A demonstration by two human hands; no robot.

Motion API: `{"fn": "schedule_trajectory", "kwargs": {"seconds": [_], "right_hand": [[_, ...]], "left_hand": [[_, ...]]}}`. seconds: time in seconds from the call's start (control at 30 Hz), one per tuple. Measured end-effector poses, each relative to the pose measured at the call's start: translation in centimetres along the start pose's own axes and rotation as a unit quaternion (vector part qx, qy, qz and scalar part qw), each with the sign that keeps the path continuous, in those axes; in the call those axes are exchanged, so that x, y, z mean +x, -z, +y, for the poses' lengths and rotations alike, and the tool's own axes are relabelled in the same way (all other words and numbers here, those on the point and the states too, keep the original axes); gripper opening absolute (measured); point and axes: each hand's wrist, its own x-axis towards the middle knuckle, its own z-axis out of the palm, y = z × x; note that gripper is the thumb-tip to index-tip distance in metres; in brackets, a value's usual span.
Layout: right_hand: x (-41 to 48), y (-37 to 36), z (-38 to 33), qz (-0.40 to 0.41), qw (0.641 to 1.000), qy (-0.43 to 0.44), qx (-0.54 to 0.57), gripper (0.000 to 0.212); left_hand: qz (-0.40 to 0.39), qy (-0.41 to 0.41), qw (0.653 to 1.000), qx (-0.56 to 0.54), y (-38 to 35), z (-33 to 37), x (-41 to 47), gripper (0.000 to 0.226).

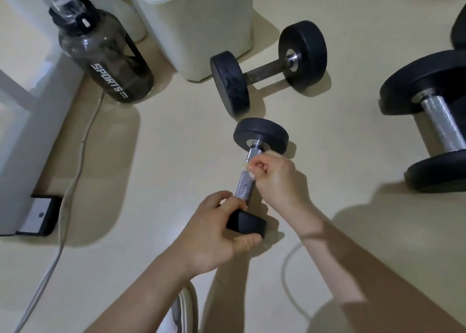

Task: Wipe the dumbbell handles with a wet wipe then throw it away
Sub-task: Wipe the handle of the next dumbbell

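Observation:
A small black dumbbell (261,135) with a knurled silver handle (245,185) lies on the cream floor in the middle of the view. My left hand (219,234) grips its near black end (245,224). My right hand (273,178) presses a small crumpled wet wipe (248,167) against the upper part of the handle; most of the wipe is hidden in my fingers. A second dumbbell (268,66) with a dull dark handle lies farther away. A larger dumbbell (436,118) with a shiny handle lies at the right.
A white bin (199,22) stands behind the far dumbbell. A dark sports bottle (103,55) stands at the upper left beside white furniture (15,120). Cables (75,168) run along the floor at left and near my right forearm.

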Motion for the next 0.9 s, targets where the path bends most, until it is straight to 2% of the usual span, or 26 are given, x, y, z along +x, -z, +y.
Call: {"fn": "schedule_trajectory", "kwargs": {"seconds": [0.1, 0.17, 0.23, 0.33, 0.37, 0.47, 0.57, 0.67, 0.77, 0.83, 0.9], "right_hand": [[0.1, -0.9, 0.0, 0.006, 1.000, 0.000, 0.010, 0.012], [-1.9, -1.3, 0.5, -0.056, 0.998, 0.027, -0.014, 0.014], [-1.4, -1.3, 0.5, -0.075, 0.995, 0.050, -0.041, 0.010], [1.9, -1.4, -1.4, -0.003, 0.999, 0.025, -0.023, 0.012], [2.1, -1.6, -2.0, -0.016, 0.999, 0.033, -0.032, 0.014], [-0.3, -2.6, -2.8, -0.125, 0.984, 0.102, -0.078, 0.018], [-0.5, -2.4, -3.7, -0.156, 0.982, 0.090, -0.058, 0.014], [3.2, -1.8, -4.6, -0.146, 0.988, 0.037, -0.034, 0.014], [6.3, -1.7, -5.5, -0.159, 0.985, 0.029, -0.058, 0.017], [7.1, -2.9, -6.2, -0.167, 0.980, 0.051, -0.092, 0.018], [7.3, -4.3, -6.5, -0.160, 0.978, 0.068, -0.119, 0.014]], "left_hand": [[0.039, -0.017, 0.997, 0.059, 0.1, -0.3, 0.2, 0.047], [-0.007, -0.044, 0.983, 0.179, 2.1, 0.1, 1.0, 0.041], [-0.093, -0.077, 0.953, 0.276, 4.3, 0.7, 2.3, 0.038], [-0.176, -0.142, 0.891, 0.393, 6.7, 1.4, 3.5, 0.035], [-0.186, -0.169, 0.866, 0.432, 7.0, 1.1, 3.6, 0.032], [-0.211, -0.213, 0.809, 0.506, 8.5, -1.0, 3.4, 0.020], [-0.251, -0.199, 0.794, 0.516, 10.8, -3.4, 3.7, 0.025], [-0.256, -0.191, 0.810, 0.491, 12.0, -5.0, 3.9, 0.033], [-0.167, -0.221, 0.881, 0.382, 11.2, -7.8, 2.8, 0.031], [-0.106, -0.210, 0.923, 0.305, 10.5, -9.5, 1.7, 0.048], [-0.062, -0.199, 0.948, 0.242, 9.5, -10.8, 0.9, 0.060]]}}
